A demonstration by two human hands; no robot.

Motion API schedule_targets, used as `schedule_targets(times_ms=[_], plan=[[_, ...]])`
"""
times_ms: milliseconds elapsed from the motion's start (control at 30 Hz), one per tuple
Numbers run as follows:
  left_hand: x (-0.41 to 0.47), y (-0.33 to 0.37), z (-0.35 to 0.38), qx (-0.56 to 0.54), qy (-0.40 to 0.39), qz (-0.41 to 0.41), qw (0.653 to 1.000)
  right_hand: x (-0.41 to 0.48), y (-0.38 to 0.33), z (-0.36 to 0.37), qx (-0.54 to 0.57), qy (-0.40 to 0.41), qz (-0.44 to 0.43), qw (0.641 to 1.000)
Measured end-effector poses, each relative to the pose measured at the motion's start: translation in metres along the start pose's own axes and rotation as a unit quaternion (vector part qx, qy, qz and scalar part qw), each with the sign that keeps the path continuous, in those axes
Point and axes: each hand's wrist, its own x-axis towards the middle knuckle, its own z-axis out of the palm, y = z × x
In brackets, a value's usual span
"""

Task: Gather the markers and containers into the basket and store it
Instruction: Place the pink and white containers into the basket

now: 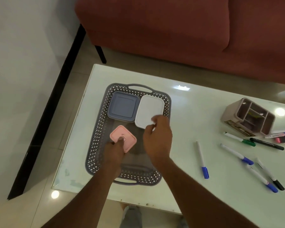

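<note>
Grey plastic lattice basket (97,137): stiff, probably light; best lifted by the 2 end handles, 1 beyond both hands, 1 near the wrists; long axis running away from the body.
Pink square lidded container (127,137): inside basket, under left hand (113,150), fingertip pressing on lid; grip or mere touch, cannot tell.
White rectangular container (148,109): inside basket, just beyond right hand (156,137); fingers curled at its near edge, blurred, contact unclear.
Blue-grey square container (122,106): beyond left hand, beside white one.
Slim white markers (202,158): well right of right hand, light, smooth, likely to roll; pinch mid-barrel; axes scattered.
Beige desk organiser (247,116): far right.
</note>
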Motion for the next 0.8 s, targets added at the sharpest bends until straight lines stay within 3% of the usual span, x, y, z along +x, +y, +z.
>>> schedule_targets(times_ms=[133,233,567,800], plan=[[0.000,0.006,0.007,-0.105,0.038,-0.034,0.993,-0.036,-0.006,0.018,0.057,-0.174,0.191,0.964],[0.005,0.013,0.012,-0.130,0.046,-0.066,0.988,-0.032,-0.011,0.044,0.134,-0.206,0.277,0.929],[0.017,0.019,0.006,-0.101,0.041,-0.062,0.992,-0.017,-0.008,0.070,0.101,-0.179,0.237,0.950],[0.016,0.021,0.002,-0.086,0.053,-0.034,0.994,-0.011,-0.009,0.070,0.086,-0.212,0.215,0.950]])
